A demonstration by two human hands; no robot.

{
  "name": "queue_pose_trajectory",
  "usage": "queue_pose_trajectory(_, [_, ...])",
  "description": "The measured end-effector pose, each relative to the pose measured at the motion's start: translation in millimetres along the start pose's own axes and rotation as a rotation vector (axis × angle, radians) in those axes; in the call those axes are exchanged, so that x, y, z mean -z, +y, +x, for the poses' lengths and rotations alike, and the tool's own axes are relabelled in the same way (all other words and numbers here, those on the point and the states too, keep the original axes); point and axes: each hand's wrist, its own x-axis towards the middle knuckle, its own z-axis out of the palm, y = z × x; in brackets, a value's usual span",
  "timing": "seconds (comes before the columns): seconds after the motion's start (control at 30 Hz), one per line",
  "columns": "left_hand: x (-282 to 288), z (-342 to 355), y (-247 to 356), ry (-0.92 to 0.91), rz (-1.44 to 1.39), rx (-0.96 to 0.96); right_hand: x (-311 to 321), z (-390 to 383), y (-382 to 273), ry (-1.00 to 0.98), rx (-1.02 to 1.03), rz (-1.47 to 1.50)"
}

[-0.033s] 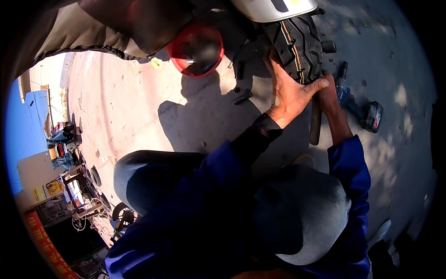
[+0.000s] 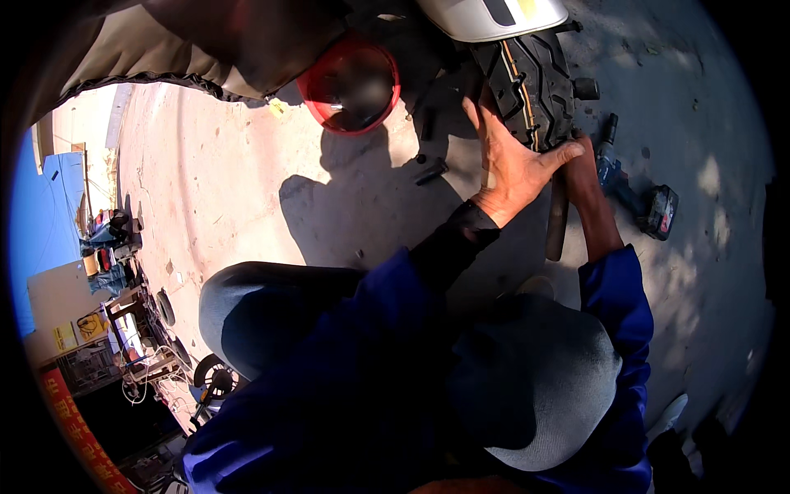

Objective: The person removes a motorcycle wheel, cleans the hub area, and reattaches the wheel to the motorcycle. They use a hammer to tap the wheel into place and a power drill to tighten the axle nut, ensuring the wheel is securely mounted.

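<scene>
A black, deep-treaded tyre (image 2: 535, 90) with a pale orange-brown stripe juts toward me from under a silver mudguard (image 2: 494, 20). My left hand (image 2: 512, 169) is wrapped over its near end, fingers along the left side and thumb reaching across to the right. Against the tyre's right edge is my right hand (image 2: 583, 173), curled, its fingertips mostly hidden. Between my wrists a grey-brown rod (image 2: 557, 226) points toward me; its far end is hidden by the hands. A dark cylindrical part (image 2: 586, 89) sticks out right of the tyre.
On the ground to the right lies a cordless power tool (image 2: 629, 189). Left of the tyre are a red basin (image 2: 350, 86) with dark contents and a dark socket-like piece (image 2: 431, 172). A brown padded cover (image 2: 181, 49) hangs at upper left. Workshop clutter (image 2: 136, 329) stands far left.
</scene>
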Motion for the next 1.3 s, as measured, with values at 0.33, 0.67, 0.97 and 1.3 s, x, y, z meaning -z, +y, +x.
queue_pose_trajectory(0.33, [17,12,8,0.018,-0.212,0.061,-17,-17,0,0.093,-0.240,0.257])
queue_pose_trajectory(0.67, [25,19,2,-0.009,-0.129,-0.020,11,-66,27,0.083,-0.072,-0.261])
queue_pose_trajectory(0.97, [32,22,8,-0.023,-0.112,0.005,-9,-84,30,-0.012,-0.076,-0.334])
queue_pose_trajectory(1.3, [37,26,-10,-0.050,-0.269,-0.006,58,-14,-13,0.300,0.113,-0.177])
